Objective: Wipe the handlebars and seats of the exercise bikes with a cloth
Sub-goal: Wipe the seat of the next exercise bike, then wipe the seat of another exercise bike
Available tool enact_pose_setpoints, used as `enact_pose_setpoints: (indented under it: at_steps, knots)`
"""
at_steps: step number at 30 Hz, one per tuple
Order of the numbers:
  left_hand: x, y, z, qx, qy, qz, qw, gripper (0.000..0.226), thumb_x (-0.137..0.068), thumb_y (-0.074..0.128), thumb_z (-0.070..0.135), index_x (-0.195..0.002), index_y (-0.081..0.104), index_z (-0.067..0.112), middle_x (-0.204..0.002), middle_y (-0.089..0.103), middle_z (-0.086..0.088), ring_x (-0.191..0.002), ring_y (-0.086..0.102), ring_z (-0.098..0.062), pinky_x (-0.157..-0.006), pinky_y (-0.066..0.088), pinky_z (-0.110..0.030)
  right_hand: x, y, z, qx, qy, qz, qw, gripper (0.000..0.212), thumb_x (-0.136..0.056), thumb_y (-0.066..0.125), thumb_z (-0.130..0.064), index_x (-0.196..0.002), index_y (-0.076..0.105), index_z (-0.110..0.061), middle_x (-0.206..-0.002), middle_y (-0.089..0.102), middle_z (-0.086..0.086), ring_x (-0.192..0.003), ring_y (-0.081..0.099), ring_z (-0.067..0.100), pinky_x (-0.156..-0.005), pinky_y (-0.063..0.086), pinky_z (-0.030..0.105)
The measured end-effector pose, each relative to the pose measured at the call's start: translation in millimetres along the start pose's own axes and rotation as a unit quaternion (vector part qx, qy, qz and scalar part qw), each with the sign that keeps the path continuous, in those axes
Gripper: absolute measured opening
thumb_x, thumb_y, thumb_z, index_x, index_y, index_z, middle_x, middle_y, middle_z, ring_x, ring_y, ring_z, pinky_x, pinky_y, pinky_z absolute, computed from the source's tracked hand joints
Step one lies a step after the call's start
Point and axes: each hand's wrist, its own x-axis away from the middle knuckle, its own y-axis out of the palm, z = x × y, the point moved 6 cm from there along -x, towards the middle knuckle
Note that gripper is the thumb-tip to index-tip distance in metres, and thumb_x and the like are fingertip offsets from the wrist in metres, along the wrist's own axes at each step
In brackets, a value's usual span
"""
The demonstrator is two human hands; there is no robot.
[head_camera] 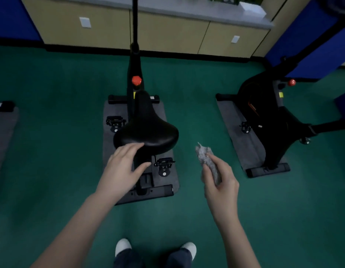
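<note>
Right hand [220, 182] grips cloth [207, 161] upright

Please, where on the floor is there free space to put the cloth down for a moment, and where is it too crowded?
Bare green floor lies left of the middle bike's grey mat, and between that mat and the right bike's mat, below the cloth in the right hand. It is crowded behind the seat, where the left hand hovers over pedals.
</note>
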Motion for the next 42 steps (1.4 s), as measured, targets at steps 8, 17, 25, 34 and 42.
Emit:
enact_pose_setpoints:
  at_steps: [8, 17, 25, 34, 42]
  knots:
    - [-20.0, 48.6, 121.7, -0.158, 0.108, -0.066, 0.979, 0.063, -0.092, 0.041, 0.054, -0.146, 0.031, 0.023, -0.145, 0.04, 0.006, -0.136, 0.03, -0.013, -0.11, 0.022, -0.031, -17.6, -107.1, 38.4, -0.012, 0.013, 0.046, 0.999, 0.027, -0.09, 0.063, -0.014, -0.116, 0.066, -0.022, -0.108, 0.057, -0.03, -0.108, 0.058, 0.008, -0.095, 0.05, 0.038]
    - [-40.3, 148.9, 284.8, -0.181, 0.196, -0.098, 0.959, 0.062, -0.092, 0.031, 0.061, -0.145, 0.032, 0.028, -0.15, 0.031, 0.011, -0.14, 0.021, -0.01, -0.112, 0.016, -0.031, -48.2, -253.7, 106.9, -0.005, 0.045, 0.113, 0.993, 0.026, -0.09, 0.064, -0.014, -0.114, 0.066, -0.023, -0.108, 0.056, -0.03, -0.109, 0.057, 0.007, -0.093, 0.043, 0.022]
    - [-44.0, 218.8, 382.5, -0.179, 0.249, -0.11, 0.946, 0.063, -0.092, 0.029, 0.062, -0.143, 0.036, 0.026, -0.149, 0.032, 0.011, -0.14, 0.021, -0.009, -0.113, 0.015, -0.03, -60.4, -348.6, 151.5, 0.014, 0.054, 0.164, 0.985, 0.026, -0.089, 0.064, -0.014, -0.114, 0.066, -0.021, -0.104, 0.056, -0.033, -0.108, 0.057, 0.007, -0.091, 0.04, 0.019]
    - [-67.7, 273.5, 432.5, -0.189, 0.286, -0.136, 0.929, 0.063, -0.09, 0.032, 0.062, -0.14, 0.04, 0.026, -0.148, 0.034, 0.01, -0.139, 0.025, -0.011, -0.112, 0.018, -0.032, -64.6, -397.6, 199.9, 0.022, 0.107, 0.217, 0.97, 0.025, -0.089, 0.065, -0.015, -0.112, 0.067, -0.022, -0.103, 0.058, -0.026, -0.103, 0.059, 0.006, -0.086, 0.04, 0.016]
    - [-136.1, 324.4, 471.2, -0.172, 0.306, -0.163, 0.922, 0.063, -0.091, 0.032, 0.062, -0.142, 0.038, 0.027, -0.149, 0.032, 0.009, -0.139, 0.023, -0.011, -0.113, 0.018, -0.033, -134.3, -424.8, 221.5, 0.066, 0.11, 0.241, 0.962, 0.023, -0.088, 0.065, -0.013, -0.111, 0.068, -0.018, -0.101, 0.058, -0.028, -0.102, 0.06, 0.011, -0.083, 0.038, 0.012]
